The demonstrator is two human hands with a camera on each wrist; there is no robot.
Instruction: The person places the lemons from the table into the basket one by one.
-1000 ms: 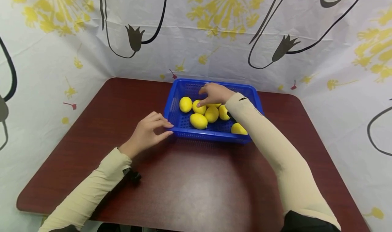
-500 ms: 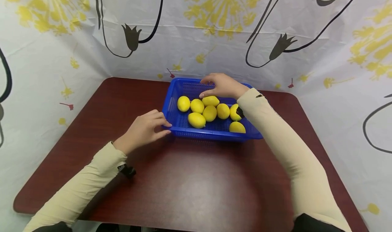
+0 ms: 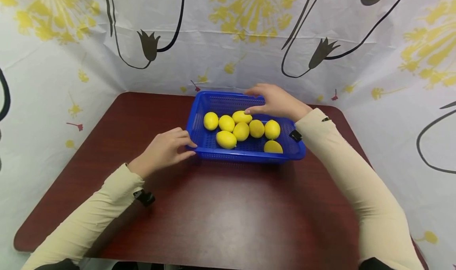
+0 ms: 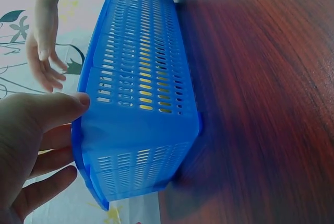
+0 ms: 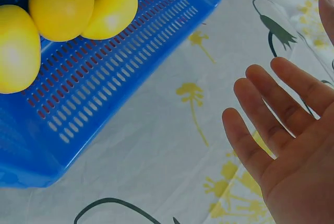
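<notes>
A blue plastic basket [image 3: 249, 156] with slotted walls holds several yellow lemons [image 3: 226, 139]. At its near left corner my left hand [image 3: 165, 149] pinches the rim. In the left wrist view the thumb [image 4: 65, 108] lies on the outer side of the basket rim [image 4: 78, 145], with the fingers behind it. My right hand [image 3: 276, 101] hovers over the basket's back right part, holding nothing. The right wrist view shows that hand [image 5: 297, 151] with its fingers spread, apart from the lemons [image 5: 61, 6].
The basket stands on a dark red-brown wooden table [image 3: 221, 206], toward its back edge. A white cloth [image 3: 221, 52] printed with yellow and grey flowers hangs behind and along both sides. A small black device [image 3: 144, 197] is strapped at the left wrist.
My right hand has moved right and slightly up from over the lemons, uncovering the ones on the right. The left hand stays at the basket's corner. The head view has shifted slightly.
</notes>
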